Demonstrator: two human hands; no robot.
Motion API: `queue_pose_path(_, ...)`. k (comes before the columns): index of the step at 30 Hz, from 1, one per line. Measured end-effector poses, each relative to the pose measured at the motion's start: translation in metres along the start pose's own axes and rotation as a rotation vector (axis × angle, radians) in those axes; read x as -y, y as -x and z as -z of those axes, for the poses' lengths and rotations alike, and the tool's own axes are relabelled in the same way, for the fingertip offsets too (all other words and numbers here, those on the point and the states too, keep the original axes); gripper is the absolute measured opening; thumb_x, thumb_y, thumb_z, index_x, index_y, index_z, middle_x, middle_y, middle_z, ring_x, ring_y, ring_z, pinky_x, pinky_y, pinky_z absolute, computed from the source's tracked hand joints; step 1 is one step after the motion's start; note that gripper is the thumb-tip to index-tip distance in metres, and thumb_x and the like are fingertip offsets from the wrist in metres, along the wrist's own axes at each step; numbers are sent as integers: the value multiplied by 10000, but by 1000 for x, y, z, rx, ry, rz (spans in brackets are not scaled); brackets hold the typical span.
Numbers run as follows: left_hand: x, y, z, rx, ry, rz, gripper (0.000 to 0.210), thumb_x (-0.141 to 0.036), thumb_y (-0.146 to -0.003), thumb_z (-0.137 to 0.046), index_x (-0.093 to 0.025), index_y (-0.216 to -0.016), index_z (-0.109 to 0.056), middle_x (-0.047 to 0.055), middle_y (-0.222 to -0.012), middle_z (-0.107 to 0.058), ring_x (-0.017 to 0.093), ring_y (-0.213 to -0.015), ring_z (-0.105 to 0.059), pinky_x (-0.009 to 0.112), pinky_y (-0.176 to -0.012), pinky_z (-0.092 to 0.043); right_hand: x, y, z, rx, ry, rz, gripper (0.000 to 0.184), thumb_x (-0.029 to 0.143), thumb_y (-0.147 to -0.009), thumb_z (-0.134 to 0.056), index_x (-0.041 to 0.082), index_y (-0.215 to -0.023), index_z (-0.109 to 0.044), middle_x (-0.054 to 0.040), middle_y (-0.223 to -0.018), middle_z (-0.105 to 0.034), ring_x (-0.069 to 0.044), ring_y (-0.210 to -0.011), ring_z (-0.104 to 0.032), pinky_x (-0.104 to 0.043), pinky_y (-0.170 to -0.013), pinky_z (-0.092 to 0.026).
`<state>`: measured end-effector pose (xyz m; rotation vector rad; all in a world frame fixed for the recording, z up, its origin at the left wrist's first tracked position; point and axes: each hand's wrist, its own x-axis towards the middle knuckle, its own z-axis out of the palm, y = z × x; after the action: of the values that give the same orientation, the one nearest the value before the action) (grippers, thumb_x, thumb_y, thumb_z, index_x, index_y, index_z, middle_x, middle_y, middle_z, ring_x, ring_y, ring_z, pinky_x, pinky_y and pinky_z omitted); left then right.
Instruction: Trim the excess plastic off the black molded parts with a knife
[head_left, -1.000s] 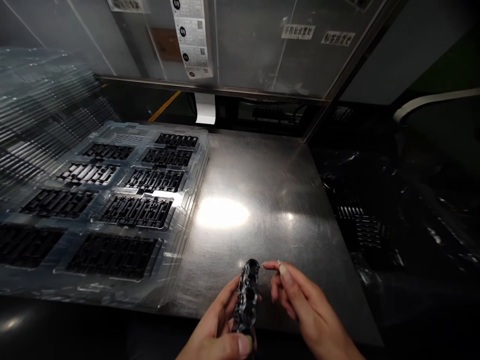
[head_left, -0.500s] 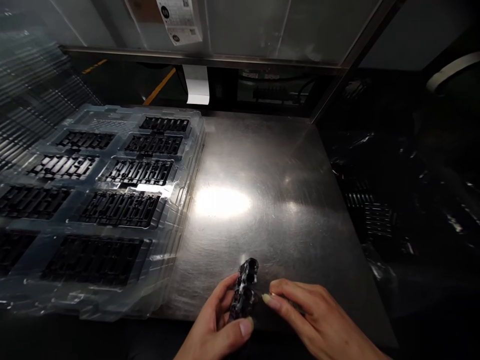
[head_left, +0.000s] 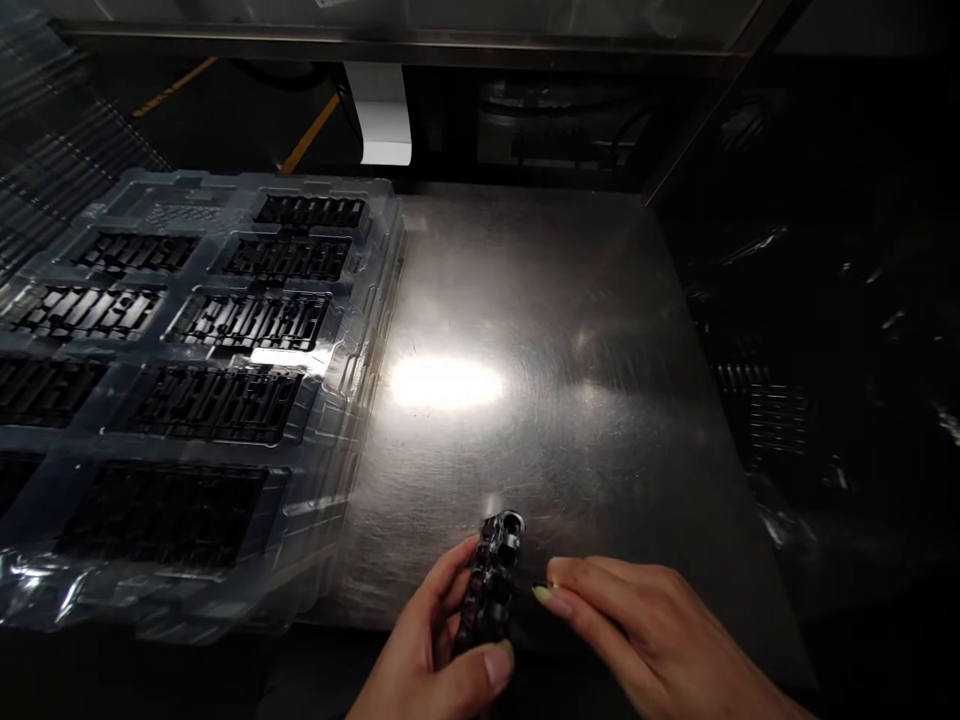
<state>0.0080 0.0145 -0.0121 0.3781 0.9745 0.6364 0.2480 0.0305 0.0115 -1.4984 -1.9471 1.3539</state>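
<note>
My left hand [head_left: 442, 640] grips a black moulded plastic part [head_left: 491, 580] between thumb and fingers near the table's front edge. The part is narrow, tilted upward, and shows a row of rounded hollows on its right side. Just right of it, my right hand [head_left: 630, 620] is closed in a pinch, thumb against forefinger. Something tiny and dark seems to show at those fingertips, too small to name. A small gap lies between the right fingertips and the part.
Clear plastic trays [head_left: 169, 350] are stacked on the left, their pockets holding several black ribbed parts [head_left: 217, 400]. Under both hands lies a scratched metal table [head_left: 540, 300] with a bright glare spot. A white paper strip [head_left: 386, 120] hangs at the back. Dark plastic sheeting [head_left: 847, 330] lies to the right.
The view has tipped downward, so the trays and back frame sit higher in it. The black part is turned slightly in my left hand; my right pinch stays beside it.
</note>
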Motion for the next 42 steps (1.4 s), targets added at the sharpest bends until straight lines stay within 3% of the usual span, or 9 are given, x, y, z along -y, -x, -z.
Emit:
queue_pose_path(11, -3, 4, -7, -50, 17, -2, 760, -441, -742, -969, -357, -1429, -656, 63, -1511, -673, 323, -1370, -626, 447, -1178, -443, 1, 4, 2, 82, 161, -79, 384, 426, -1147, -374, 314, -930, -670, 32, -756, -679, -163, -601, -656, -318, -611, -475)
queue_pose_path(22, -1, 6, -12, -91, 55, 4, 767, -451, -707, -991, -353, -1402, -682, 48, -1472, -705, 313, -1345, -636, 436, -1164, -432, 1, 11, -6, -88, 277, 28, 216, 355, -1132, -471, 319, -1044, -665, 68, -689, -633, -107, -516, -629, -268, -509, -402)
queue_pose_path(27, 0, 6, -11, -78, 37, 18, 772, -448, -749, -962, -348, -1443, -639, 56, -1463, -693, 287, -1251, -659, 401, -1063, -479, 1, 14, -7, -126, 312, 55, 194, 349, -1137, -491, 304, -1091, -674, 59, -711, -640, -120, -546, -630, -271, -519, -409)
queue_pose_path(30, 1, 4, -9, -40, 46, 23, 776, -424, -781, -938, -334, -1475, -603, 67, -1462, -684, 293, -1248, -656, 408, -1053, -476, 0, 12, -15, -194, 187, 81, 194, 320, -1133, -494, 278, -1078, -676, 32, -794, -677, -141, -631, -650, -281, -597, -440)
queue_pose_path(32, 1, 3, -8, -20, 64, 22, 755, -398, -795, -930, -330, -1471, -601, 70, -1442, -695, 288, -1229, -667, 412, -1053, -476, 1, 10, -20, -189, -18, -37, 207, 406, -1116, -528, 274, -1060, -677, 25, -824, -693, -157, -676, -653, -278, -609, -444)
queue_pose_path(34, 1, 1, -7, -17, 82, 14, 725, -371, -800, -931, -325, -1451, -615, 69, -1424, -711, 272, -1212, -679, 403, -1053, -479, 5, 7, -21, -97, -174, -223, 307, 525, -1076, -567, 265, -947, -669, 30, -789, -677, -166, -691, -635, -273, -602, -431)
queue_pose_path(36, 0, 1, -7, -16, 97, 3, 707, -352, -802, -932, -310, -1438, -628, 72, -1410, -724, 263, -1223, -678, 388, -1067, -475, 10, 4, -18, 17, -173, -316, 415, 572, -1048, -590, 246, -792, -613, 44, -711, -619, -160, -666, -586, -274, -601, -399)
queue_pose_path(39, 0, 2, -6, 4, 102, -12, 701, -347, -808, -924, -299, -1441, -628, 77, -1404, -724, 252, -1172, -701, 390, -1065, -485, 14, -1, -8, 65, -168, -299, 485, 559, -1026, -632, 220, -692, -540, 46, -680, -554, -152, -670, -527, -276, -610, -358)
queue_pose_path(42, 4, 1, -4, 28, 80, -26, 733, -348, -804, -924, -310, -1463, -605, 84, -1474, -679, 268, -1188, -700, 399, -1056, -490, 16, -10, -9, -36, -554, -305, 470, 561, -973, -736, 194, -723, -581, 45, -694, -515, -133, -676, -448, -255, -613, -338)
